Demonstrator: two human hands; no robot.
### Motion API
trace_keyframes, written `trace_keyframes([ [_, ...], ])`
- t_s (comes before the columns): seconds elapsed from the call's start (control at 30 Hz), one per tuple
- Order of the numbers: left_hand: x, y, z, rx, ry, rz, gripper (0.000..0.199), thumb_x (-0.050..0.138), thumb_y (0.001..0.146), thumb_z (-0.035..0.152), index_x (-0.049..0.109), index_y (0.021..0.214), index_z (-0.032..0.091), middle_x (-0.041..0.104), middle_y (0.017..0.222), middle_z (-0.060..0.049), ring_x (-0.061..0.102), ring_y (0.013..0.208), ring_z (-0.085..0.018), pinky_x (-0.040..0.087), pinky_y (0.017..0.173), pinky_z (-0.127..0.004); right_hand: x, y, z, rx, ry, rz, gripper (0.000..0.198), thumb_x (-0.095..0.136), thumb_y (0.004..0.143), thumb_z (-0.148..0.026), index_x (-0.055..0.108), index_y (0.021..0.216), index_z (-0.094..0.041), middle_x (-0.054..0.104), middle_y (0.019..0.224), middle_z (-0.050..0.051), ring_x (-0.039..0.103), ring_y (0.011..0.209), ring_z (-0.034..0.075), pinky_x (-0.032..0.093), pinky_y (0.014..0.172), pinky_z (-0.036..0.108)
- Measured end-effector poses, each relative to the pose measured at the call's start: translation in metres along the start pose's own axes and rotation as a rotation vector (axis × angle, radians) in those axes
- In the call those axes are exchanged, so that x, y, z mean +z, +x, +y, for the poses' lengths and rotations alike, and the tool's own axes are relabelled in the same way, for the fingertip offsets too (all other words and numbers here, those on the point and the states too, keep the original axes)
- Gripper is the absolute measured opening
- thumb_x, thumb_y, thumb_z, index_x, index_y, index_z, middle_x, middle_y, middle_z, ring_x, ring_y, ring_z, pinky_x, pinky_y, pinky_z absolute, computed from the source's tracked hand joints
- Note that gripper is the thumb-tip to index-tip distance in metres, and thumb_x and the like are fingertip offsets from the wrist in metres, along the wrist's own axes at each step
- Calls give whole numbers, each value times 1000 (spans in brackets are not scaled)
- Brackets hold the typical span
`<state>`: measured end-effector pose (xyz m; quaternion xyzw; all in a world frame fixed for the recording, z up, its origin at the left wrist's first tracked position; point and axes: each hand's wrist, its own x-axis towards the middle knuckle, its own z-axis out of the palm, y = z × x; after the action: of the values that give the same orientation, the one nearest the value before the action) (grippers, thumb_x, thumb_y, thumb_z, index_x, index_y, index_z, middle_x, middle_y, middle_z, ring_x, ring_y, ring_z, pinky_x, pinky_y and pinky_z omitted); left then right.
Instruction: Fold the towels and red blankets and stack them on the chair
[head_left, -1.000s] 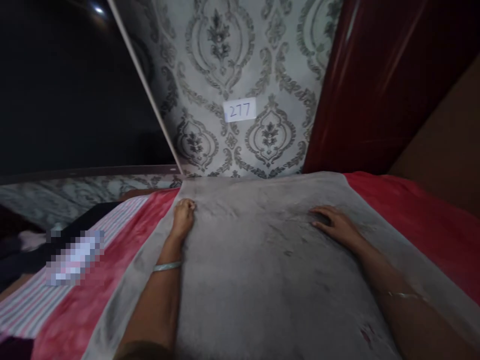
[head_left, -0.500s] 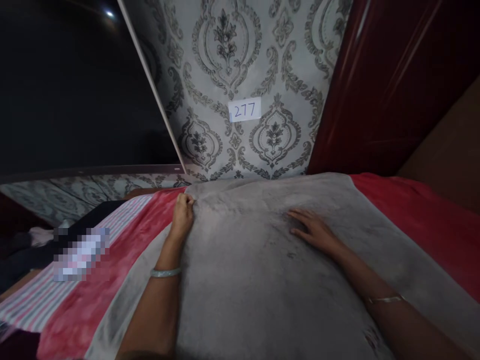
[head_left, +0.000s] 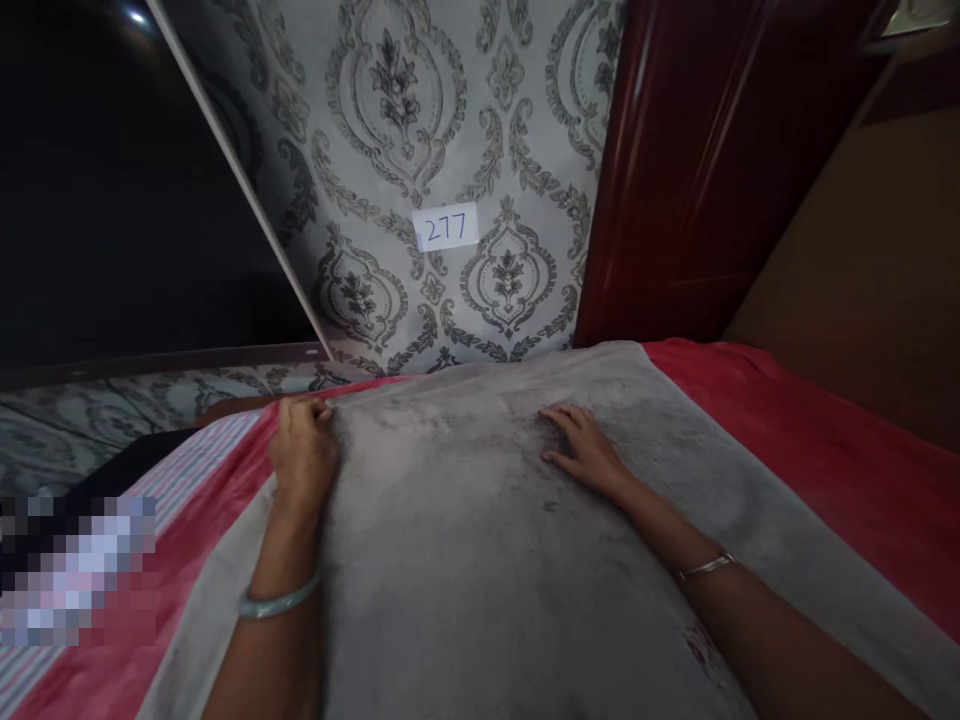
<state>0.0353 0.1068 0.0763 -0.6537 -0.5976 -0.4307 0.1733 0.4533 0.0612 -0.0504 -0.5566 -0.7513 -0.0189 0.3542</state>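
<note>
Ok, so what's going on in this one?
A person has both hands at a gray cloth. The left hand is curled at its left edge; whether it pinches fabric is unclear. The right hand is loosely open, palm down, over the cloth. Red fabric shows on either side.

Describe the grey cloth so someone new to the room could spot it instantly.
Find the patterned wall with the white card reading 277. Below it in view, the broad grey cloth spreads toward the camera. Its dull grey sets it apart from the red fabric along both sides.
</note>
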Motion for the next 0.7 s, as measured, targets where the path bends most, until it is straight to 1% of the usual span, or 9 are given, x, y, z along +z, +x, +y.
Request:
trace_keyframes([
  [0.07,-8,1,1,-4,25,46,5,49,87,18,52,86,21,62,101,-11,62,96,-27,49,77,-40,-1,1,-5,-25,-16,36,61,72,81,-32,55,139,-27,54,139,12,48,129,33,41,108,53],
  [0.13,-12,1,0,-13,42,61,5,49,88,19,53,87,22,63,103,-12,62,97,-28,49,77,-40,-1,2,-11,-43,-30,24,51,69,83,-28,59,133,-26,59,133,11,51,125,32,42,105,51],
  [0.23,-14,3,-3,-15,65,1,6,48,89,21,54,87,22,63,103,-11,63,93,-27,48,73,-38,-4,4,-20,-19,-27,-4,32,60,85,-18,66,116,-23,67,110,10,58,107,28,47,93,45],
  [0.3,-14,5,-5,-6,76,-64,8,47,90,22,54,88,22,62,102,-11,62,89,-26,47,71,-37,-11,5,-24,-23,-14,31,23,56,86,-15,67,104,-21,66,99,9,58,98,26,48,86,41],
  [0.4,-12,6,-8,25,24,-189,9,46,88,25,54,85,22,62,95,-9,61,86,-25,47,74,-36,-29,5,-27,-66,10,167,17,52,91,-20,67,97,-21,64,94,10,58,95,26,48,85,40],
  [0.47,-12,5,-10,56,-99,-333,9,47,86,27,53,81,23,62,87,-7,60,83,-23,48,75,-35,-40,2,-27,-58,43,239,18,50,94,-25,67,98,-21,65,95,10,60,95,26,50,85,39],
  [0.6,-13,-1,-16,27,-439,-659,18,51,85,39,56,82,22,63,79,-2,59,78,-19,49,74,-31,-50,-6,-16,-4,101,163,22,48,96,-35,65,97,-23,69,95,8,65,88,24,53,80,38],
  [0.67,-12,-4,-23,-45,-481,-748,23,51,85,42,61,86,21,65,81,-2,60,79,-19,49,73,-29,-51,-10,-10,5,94,132,25,47,95,-41,65,96,-23,70,94,8,67,88,25,54,80,39],
  [0.7,-10,-5,-28,-98,-422,-779,24,50,86,41,62,86,20,66,81,-2,61,79,-19,49,71,-29,-52,-11,-7,5,88,128,27,47,94,-44,65,95,-24,71,95,8,67,89,26,54,80,40],
])
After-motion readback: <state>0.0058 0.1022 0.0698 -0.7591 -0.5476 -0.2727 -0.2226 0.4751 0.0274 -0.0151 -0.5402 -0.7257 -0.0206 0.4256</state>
